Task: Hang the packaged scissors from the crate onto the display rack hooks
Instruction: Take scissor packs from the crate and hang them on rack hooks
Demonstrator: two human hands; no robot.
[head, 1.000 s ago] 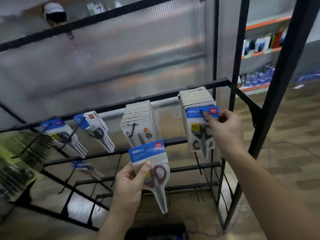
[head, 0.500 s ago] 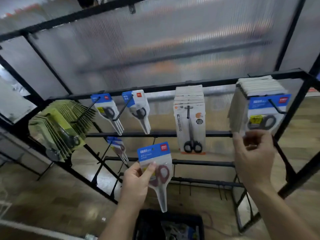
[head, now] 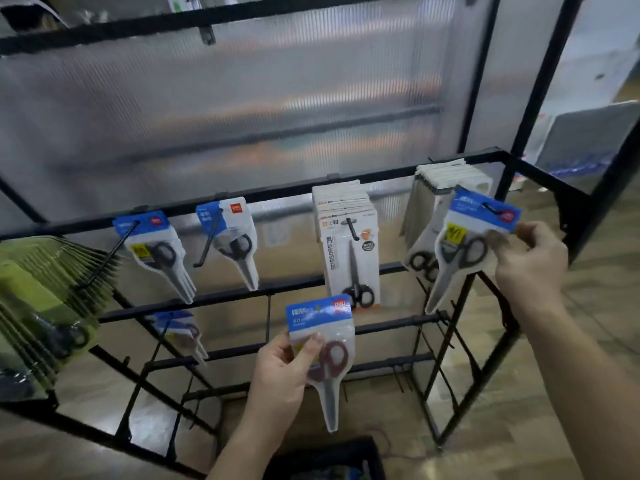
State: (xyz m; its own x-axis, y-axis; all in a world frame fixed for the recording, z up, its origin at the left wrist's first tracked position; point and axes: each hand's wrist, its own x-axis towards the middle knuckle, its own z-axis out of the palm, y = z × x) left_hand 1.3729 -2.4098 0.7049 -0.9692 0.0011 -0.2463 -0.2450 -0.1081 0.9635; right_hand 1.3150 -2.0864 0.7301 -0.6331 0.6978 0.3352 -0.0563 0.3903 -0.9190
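My left hand (head: 282, 370) grips a blue-topped pack of red-handled scissors (head: 323, 355) upright in front of the black display rack (head: 263, 292), below the top row of hooks. My right hand (head: 530, 261) pinches the right edge of a blue-topped pack of black-handled scissors (head: 465, 244), which hangs tilted at the tip of the far-right hook (head: 491, 208). White packs (head: 440, 188) fill that hook behind it. The black crate (head: 332, 459) lies at the bottom edge, mostly cut off.
Further packs hang on the top bar: two blue-topped ones (head: 156, 251) at the left, a full stack of white scissors packs (head: 349, 244) in the middle, green packs (head: 45, 299) at the far left. One small pack (head: 180, 330) hangs on a lower bar. Lower hooks stand bare.
My right hand has risen from under the far-right pack to its right edge and tilted the pack. The left hand keeps its red-handled pack; the view has shifted slightly left.
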